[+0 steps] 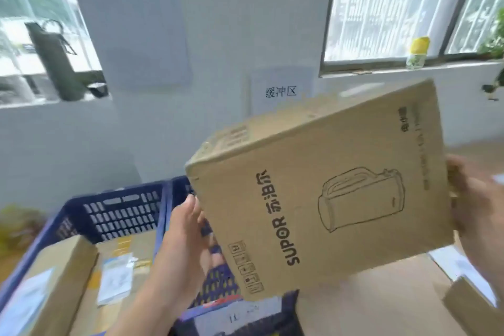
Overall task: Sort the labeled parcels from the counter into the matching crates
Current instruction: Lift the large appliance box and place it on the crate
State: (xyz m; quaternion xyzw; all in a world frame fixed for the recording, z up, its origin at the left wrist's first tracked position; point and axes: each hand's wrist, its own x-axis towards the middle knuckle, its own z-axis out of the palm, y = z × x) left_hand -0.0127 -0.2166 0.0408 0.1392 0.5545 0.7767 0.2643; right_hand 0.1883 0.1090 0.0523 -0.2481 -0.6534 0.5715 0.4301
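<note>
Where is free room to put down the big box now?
The left crate is crowded: parcels cover its floor. The next crate, under the left hand, shows bare mesh, partly hidden by the box. Bare counter lies below the box, between that crate and the right hand.

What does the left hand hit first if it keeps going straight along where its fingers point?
The left hand points up and away, its fingertips at the left edge of the cardboard box. Straight on, it would likely slide along that side; beyond lies the blue crate rim, then the wall. Depth is unclear.
</note>
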